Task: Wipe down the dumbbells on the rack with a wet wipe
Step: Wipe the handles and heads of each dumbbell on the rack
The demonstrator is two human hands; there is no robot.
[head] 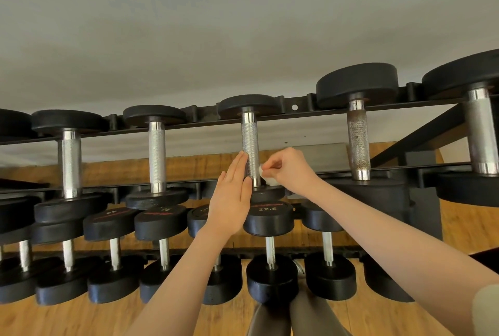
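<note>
Up front, the left hand [232, 195] is pressing flat, fingers straight, against the knurled dumbbell handle [249, 146], while the right hand [289, 167] is pinching a white wet wipe [266, 177] at that handle's lower end, on the rack's upper tier [302, 110].

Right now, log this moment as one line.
right hand: pinches wet wipe at dumbbell handle | left hand: flat against handle
</note>
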